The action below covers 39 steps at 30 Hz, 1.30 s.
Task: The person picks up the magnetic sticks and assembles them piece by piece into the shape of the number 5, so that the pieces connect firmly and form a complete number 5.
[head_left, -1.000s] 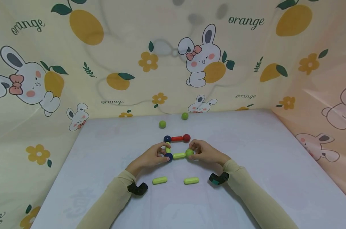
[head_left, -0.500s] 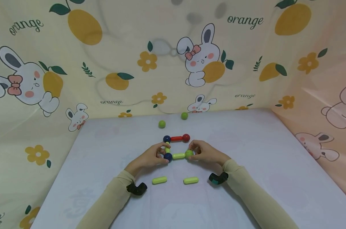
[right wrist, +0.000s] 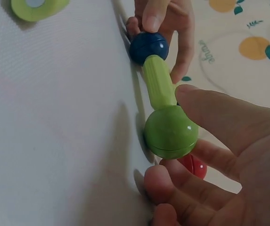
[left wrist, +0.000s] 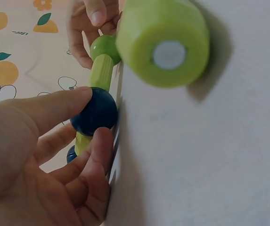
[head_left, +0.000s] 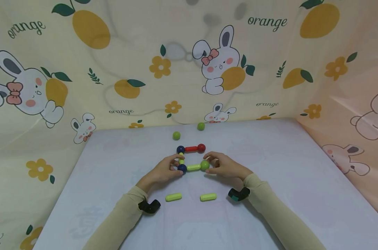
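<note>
The person's left hand [head_left: 161, 170] pinches the near blue ball [head_left: 183, 168] between thumb and fingers at a white tabletop [head_left: 189, 225], while the right hand [head_left: 224, 166], fingers loosely parted, curves about a green ball [head_left: 204, 165] to the right of the near blue ball; whether it touches cannot be told. A lime rod [head_left: 193, 167] joins the two balls. Behind the near blue ball, a second lime rod [head_left: 181, 160] leads to a far blue ball [head_left: 181, 149], then a red rod [head_left: 191, 149] and red ball [head_left: 201, 148]. In front of the near blue ball lie two loose rods, one slightly left [head_left: 174, 197], one right [head_left: 208, 197]; well behind it sit two loose green balls [head_left: 176, 135].
</note>
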Available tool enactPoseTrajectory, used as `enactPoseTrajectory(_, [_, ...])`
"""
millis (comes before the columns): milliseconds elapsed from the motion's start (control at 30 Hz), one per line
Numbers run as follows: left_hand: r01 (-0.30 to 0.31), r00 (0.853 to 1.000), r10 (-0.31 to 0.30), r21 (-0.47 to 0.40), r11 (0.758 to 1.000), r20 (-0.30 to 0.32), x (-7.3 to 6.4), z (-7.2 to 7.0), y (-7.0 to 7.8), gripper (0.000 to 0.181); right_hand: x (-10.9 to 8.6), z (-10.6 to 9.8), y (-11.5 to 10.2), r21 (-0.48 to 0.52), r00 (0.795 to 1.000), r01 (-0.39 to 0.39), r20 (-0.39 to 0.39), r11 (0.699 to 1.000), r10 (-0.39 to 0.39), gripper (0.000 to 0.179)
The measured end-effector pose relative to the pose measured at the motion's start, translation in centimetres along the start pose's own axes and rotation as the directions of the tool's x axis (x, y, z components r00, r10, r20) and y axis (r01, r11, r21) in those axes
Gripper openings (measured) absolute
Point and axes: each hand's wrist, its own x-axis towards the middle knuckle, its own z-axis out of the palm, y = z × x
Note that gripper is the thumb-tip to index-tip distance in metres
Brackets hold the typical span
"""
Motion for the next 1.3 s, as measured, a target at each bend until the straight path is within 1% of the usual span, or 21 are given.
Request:
enactPoseTrajectory(100, [0.013, 1.000, -0.013, 0.008, 1.000, -0.014, 0.0, 0.0, 0.0, 0.054, -0.1, -0.1, 0.0, -0.001, 1.000, 0.006, -0.001, 1.000, -0.006, 0.048])
enactPoseTrajectory(367, [0.021, 0.998, -0.017, 0.061, 0.998, -0.066, 0.2, 0.0, 0.0, 0.052, -0.4, -0.5, -0.5, -0.010, 1.000, 0.005, -0.014, 1.000, -0.006, 0.046])
enactPoseTrajectory(667, [0.041, 0.995, -0.037, 0.044, 0.998, -0.095, 0.5, 0.0, 0.2, 0.052, -0.3, -0.7, -0.3, 0.011, 0.999, -0.025, -0.037, 1.000, 0.025, 0.044])
enactPoseTrajectory(800, [0.034, 0.995, -0.030, 0.047, 0.998, -0.090, 0.5, -0.1, 0.1, 0.053, -0.3, -0.7, -0.4, 0.019, 0.999, -0.021, -0.038, 1.000, 0.022, 0.043])
enactPoseTrajectory(1067, [0.003, 0.999, 0.000, 0.068, 0.998, -0.044, 0.5, -0.5, -0.2, 0.053, -0.4, -1.1, -0.4, 0.021, 0.999, -0.013, -0.044, 1.000, 0.014, 0.046])
enactPoseTrajectory(1200, [0.015, 0.999, -0.013, 0.062, 0.998, -0.040, 0.4, -0.5, -0.2, 0.052, -0.5, -1.3, -0.4, 0.034, 0.999, -0.014, -0.047, 0.999, 0.015, 0.046])
enactPoseTrajectory(1300, [0.016, 0.999, -0.014, 0.056, 0.998, -0.042, 0.3, -0.4, -0.2, 0.052, -0.7, -1.4, -0.6, 0.031, 0.999, -0.001, -0.051, 1.000, 0.002, 0.046])
